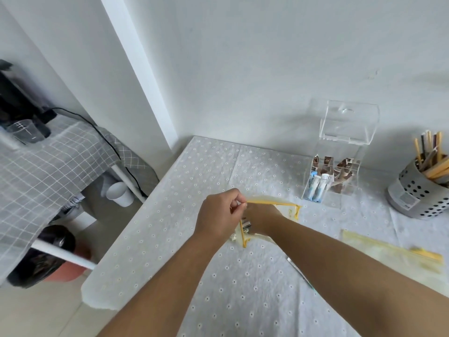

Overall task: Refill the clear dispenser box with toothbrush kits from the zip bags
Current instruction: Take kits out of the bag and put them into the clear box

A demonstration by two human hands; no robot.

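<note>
- White walls back our bench (170,239), covered in pale eyelet cloth.
- Clear acrylic dispenser box (340,152), lid up, stands by the wall.
- Yellow-edged zip bag (289,210) lies mid-bench.
- Left hand (218,215) pinches its rim.
- Right hand (261,218) sits inside; its grip we cannot tell.

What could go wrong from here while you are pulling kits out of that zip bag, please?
The left hand only pinches the rim of the zip bag while the right hand reaches inside, so the rim could slip and kits spill onto the table. The clear dispenser box stands tall with its lid up, so a careless reach might tip it.
</note>
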